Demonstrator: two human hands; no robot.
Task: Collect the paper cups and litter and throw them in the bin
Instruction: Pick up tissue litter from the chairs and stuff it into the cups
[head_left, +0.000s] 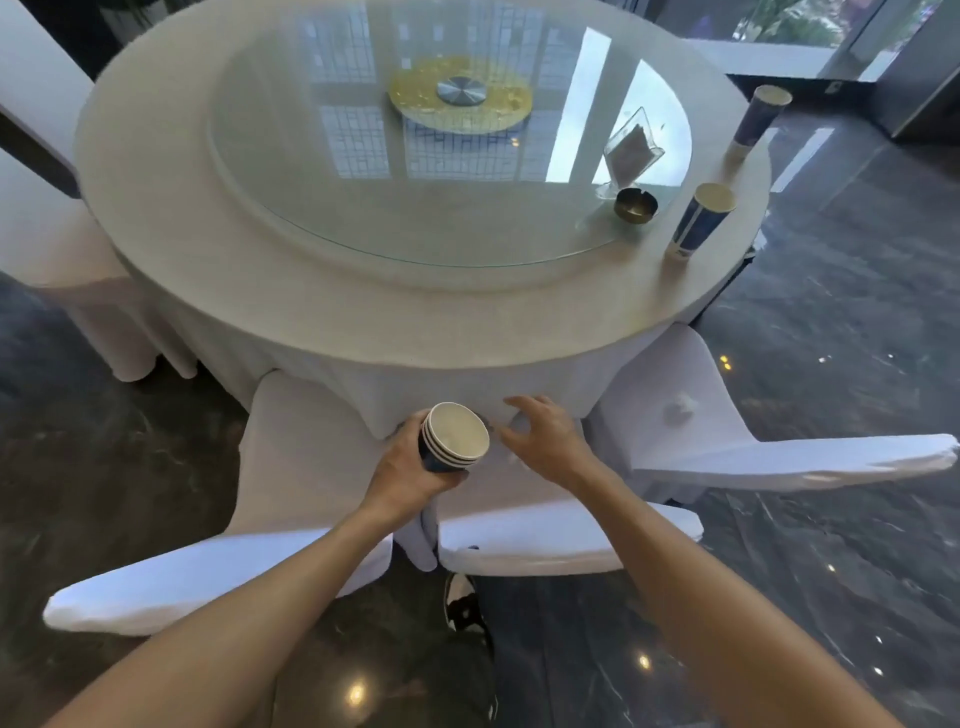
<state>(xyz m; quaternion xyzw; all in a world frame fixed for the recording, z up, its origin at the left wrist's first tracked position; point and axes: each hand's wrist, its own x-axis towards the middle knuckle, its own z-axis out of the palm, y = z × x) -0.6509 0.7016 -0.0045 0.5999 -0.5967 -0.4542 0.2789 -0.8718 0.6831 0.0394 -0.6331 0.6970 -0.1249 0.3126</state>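
Observation:
My left hand (410, 467) grips a stack of nested blue paper cups (454, 439) with white rims, held below the near edge of the round table (322, 322). My right hand (545, 439) hovers just right of the stack, fingers spread and empty. Two more blue paper cups stand on the table's right side: one (701, 221) near the glass turntable's edge, the other (756, 122) farther back at the rim. A crumpled white paper ball (679, 410) lies on the seat of the right chair. No bin is in view.
A glass turntable (363, 171) covers the table's middle, carrying a clear napkin holder (631, 148) and a brass ashtray (635, 203). White-covered chairs (291, 467) stand close in front of me, at my right (779, 457) and at the left (57, 239). The floor (831, 571) is dark polished stone.

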